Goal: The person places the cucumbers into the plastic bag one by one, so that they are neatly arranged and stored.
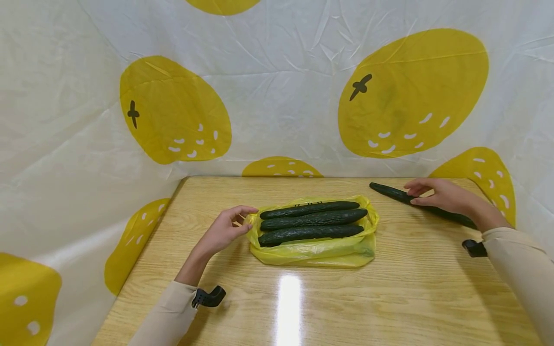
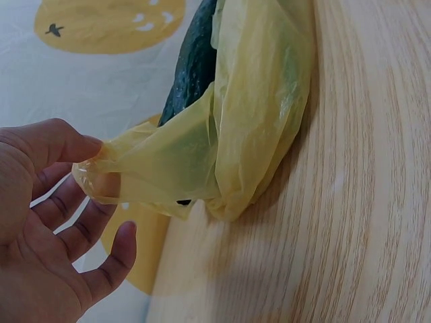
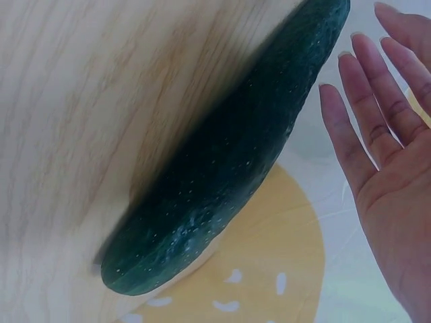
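Observation:
Three dark green cucumbers (image 1: 313, 221) lie side by side in the opening of a yellow plastic bag (image 1: 303, 257) on the table. My left hand (image 1: 222, 232) pinches the bag's left rim between thumb and fingers; in the left wrist view the film (image 2: 161, 161) is drawn out towards the hand. At the far right, a single cucumber (image 1: 389, 192) lies slantwise on the wood. Over its middle is my right hand (image 1: 447, 194), fingers extended. The right wrist view shows the fingers (image 3: 363, 114) apart from this cucumber (image 3: 215, 155), holding nothing.
The wooden table (image 1: 242, 307) meets a white cloth (image 1: 277, 110) printed with yellow fruit at the back and left. A black wrist-camera mount (image 1: 209, 296) sits by the left sleeve, another mount (image 1: 473, 248) by the right.

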`<state>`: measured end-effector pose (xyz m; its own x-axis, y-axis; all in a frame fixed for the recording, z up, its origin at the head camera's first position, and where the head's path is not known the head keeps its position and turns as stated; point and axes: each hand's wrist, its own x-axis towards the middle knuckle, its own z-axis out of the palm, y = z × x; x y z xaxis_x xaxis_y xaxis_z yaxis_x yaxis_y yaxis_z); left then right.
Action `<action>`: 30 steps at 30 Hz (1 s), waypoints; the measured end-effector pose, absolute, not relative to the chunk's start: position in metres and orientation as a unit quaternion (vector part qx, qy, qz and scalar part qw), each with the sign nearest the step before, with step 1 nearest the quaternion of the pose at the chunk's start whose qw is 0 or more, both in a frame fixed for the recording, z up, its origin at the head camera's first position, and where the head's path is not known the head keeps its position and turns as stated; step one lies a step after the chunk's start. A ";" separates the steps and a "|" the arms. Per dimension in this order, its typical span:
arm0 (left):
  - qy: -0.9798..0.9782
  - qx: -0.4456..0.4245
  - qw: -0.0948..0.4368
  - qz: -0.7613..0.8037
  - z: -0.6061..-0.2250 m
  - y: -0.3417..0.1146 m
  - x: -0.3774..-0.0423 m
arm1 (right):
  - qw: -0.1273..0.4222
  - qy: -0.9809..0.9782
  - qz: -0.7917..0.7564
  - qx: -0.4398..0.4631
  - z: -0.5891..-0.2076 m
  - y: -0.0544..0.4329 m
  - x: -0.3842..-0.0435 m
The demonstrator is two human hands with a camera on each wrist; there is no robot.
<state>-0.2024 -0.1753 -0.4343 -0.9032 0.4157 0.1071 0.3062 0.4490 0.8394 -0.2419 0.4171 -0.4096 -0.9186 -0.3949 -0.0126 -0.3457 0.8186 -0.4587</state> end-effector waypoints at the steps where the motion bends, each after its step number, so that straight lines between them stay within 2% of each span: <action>1: 0.849 0.215 0.056 0.480 -0.435 -0.176 -0.203 | 0.052 0.953 -0.229 -0.192 -0.410 0.419 -0.242; 7: 0.848 0.228 0.051 0.476 -0.435 -0.178 -0.203 | 0.047 0.958 -0.222 -0.175 -0.416 0.429 -0.243; 18: 0.844 0.228 0.053 0.482 -0.435 -0.178 -0.204 | 0.006 0.957 -0.223 -0.184 -0.426 0.446 -0.240; 30: 0.849 0.217 0.054 0.478 -0.438 -0.178 -0.204 | 0.004 0.951 -0.242 -0.191 -0.436 0.457 -0.241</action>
